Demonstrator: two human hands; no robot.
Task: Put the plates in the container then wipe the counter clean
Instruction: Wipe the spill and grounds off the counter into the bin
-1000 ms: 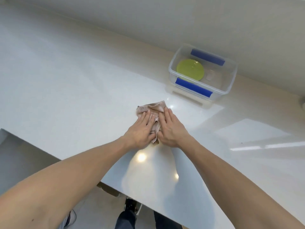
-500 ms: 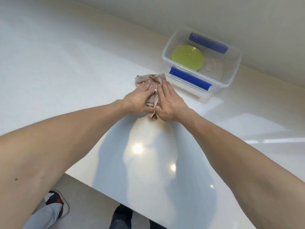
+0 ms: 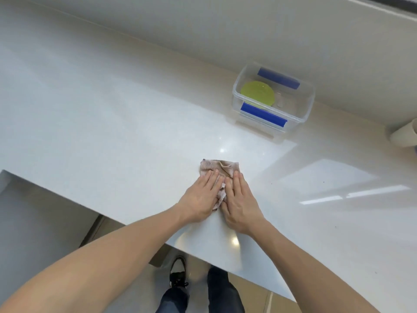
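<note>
A crumpled pinkish cloth (image 3: 220, 169) lies on the glossy white counter (image 3: 101, 123). My left hand (image 3: 200, 198) and my right hand (image 3: 240, 203) press flat on it side by side, fingers together and pointing away from me. Only the cloth's far part and a strip between the hands show. Farther back right stands a clear plastic container (image 3: 302, 117) with blue clips, and a lime-green plate (image 3: 257, 93) lies flat inside it, well apart from both hands.
The counter's near edge (image 3: 112, 219) runs diagonally just below my wrists, with floor, my legs and a black shoe (image 3: 178, 277) beneath. A pale cylindrical object (image 3: 405, 134) sits at the right border. A wall runs behind the container.
Both hands have slid the cloth back toward me, away from the container, after pushing it close to the container half a second ago.
</note>
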